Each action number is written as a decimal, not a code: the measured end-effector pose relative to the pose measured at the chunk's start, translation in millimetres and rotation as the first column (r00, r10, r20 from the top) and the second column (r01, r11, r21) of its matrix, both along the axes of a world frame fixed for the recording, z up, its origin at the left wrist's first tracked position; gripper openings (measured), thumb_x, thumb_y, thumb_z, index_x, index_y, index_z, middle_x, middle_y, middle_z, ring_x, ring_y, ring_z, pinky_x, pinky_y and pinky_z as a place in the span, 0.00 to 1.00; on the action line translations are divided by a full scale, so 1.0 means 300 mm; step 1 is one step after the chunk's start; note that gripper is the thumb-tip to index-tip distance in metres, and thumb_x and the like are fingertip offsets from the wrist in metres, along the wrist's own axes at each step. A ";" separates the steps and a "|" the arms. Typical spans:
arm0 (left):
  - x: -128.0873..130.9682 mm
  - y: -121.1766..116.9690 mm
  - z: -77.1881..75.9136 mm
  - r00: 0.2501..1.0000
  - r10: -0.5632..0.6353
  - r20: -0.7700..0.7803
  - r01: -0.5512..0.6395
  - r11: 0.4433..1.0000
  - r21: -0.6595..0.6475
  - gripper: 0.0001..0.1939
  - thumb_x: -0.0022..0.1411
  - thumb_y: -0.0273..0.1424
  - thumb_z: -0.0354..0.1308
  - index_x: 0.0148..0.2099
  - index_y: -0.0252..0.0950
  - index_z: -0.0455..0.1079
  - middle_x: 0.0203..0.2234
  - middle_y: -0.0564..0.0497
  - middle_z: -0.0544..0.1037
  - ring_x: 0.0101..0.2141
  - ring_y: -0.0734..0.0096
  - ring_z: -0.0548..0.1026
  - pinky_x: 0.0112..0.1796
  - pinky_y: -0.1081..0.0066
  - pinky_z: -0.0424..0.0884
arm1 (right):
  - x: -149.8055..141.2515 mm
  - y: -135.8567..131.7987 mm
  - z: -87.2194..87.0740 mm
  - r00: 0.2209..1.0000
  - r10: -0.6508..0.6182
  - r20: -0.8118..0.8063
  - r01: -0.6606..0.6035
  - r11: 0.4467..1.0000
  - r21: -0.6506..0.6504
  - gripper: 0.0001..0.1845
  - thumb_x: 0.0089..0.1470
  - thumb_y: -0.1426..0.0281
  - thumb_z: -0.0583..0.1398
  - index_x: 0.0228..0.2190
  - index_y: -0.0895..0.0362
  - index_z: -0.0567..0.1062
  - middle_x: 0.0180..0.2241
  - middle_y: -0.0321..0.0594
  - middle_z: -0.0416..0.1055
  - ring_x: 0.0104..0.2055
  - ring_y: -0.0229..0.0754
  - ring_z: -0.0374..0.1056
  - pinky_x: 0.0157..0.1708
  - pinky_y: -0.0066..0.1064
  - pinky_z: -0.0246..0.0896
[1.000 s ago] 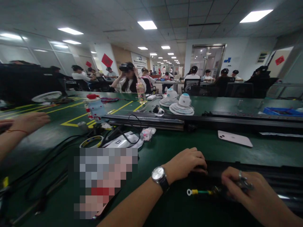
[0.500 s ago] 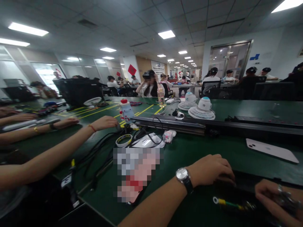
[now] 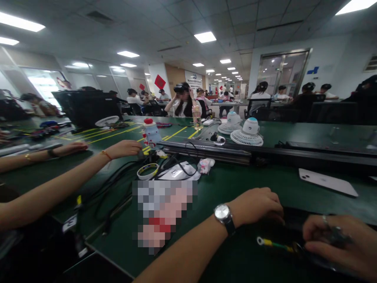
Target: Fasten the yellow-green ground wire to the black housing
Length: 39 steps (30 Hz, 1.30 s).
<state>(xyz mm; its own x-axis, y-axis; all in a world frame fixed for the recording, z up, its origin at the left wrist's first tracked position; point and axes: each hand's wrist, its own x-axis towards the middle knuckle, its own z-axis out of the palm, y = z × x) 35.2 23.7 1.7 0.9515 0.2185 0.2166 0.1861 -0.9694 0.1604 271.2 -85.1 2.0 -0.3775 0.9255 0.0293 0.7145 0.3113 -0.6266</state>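
My left hand [image 3: 258, 203], with a silver-faced watch [image 3: 222, 212] at its wrist, is closed with the fingers bent downward. Its fingertips are hidden at the edge of a dark black item [image 3: 294, 215]. To the right, my right hand [image 3: 338, 239] is curled with thumb and fingers close together. Small metallic parts show around its fingers, blurred; what it grips cannot be made out. Between and below the hands lies a short green-and-yellow wire with a ring terminal [image 3: 260, 240], its far end in dark shadow near the right hand.
Co-workers' arms [image 3: 122, 149] reach in from the left. On the green table are a roll of tape [image 3: 147, 171], black cables, a pixelated patch, a pink phone [image 3: 326, 181], metal rails [image 3: 206, 151], two white fans [image 3: 247, 133], a snowman-like bottle [image 3: 151, 133] and a clear bottle [image 3: 197, 118].
The view has shifted slightly, so most things sit further left and a little higher. My right hand has come nearer to the left one. The left hand keeps its bent pose.
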 end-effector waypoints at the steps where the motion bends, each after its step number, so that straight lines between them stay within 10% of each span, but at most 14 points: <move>1: 0.003 0.001 0.007 1.000 0.012 0.004 -0.012 1.000 -0.003 0.09 0.69 0.37 0.58 0.45 0.39 0.77 0.43 0.48 0.77 0.42 0.69 0.70 0.40 0.70 0.66 | -0.002 -0.001 0.030 1.000 -0.006 0.007 0.006 1.000 -0.022 0.07 0.57 0.60 0.64 0.30 0.48 0.80 0.26 0.32 0.77 0.25 0.41 0.72 0.25 0.27 0.65; 7: 0.015 0.029 0.014 0.996 -0.041 0.075 0.047 0.996 -0.077 0.06 0.68 0.33 0.59 0.41 0.38 0.77 0.40 0.49 0.76 0.42 0.69 0.70 0.42 0.70 0.65 | 0.000 -0.005 0.112 0.990 -0.059 -0.132 0.033 0.980 -0.194 0.10 0.60 0.62 0.62 0.39 0.52 0.81 0.32 0.37 0.79 0.31 0.44 0.74 0.29 0.30 0.67; 39: 0.013 0.024 0.019 0.996 0.013 0.087 -0.005 0.995 -0.096 0.06 0.68 0.33 0.60 0.41 0.37 0.76 0.39 0.50 0.75 0.42 0.69 0.70 0.42 0.70 0.66 | 0.009 0.043 0.187 0.991 -0.003 -0.136 -0.026 0.978 -0.209 0.09 0.62 0.65 0.61 0.39 0.55 0.81 0.27 0.34 0.76 0.29 0.41 0.74 0.29 0.29 0.67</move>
<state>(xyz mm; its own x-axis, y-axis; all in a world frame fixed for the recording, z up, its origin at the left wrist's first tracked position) 39.0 31.1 7.5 0.9278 0.2504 0.2766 0.1758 -0.9473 0.2678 273.8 -72.3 58.2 -0.3937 0.9122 -0.1136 0.6158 0.1700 -0.7693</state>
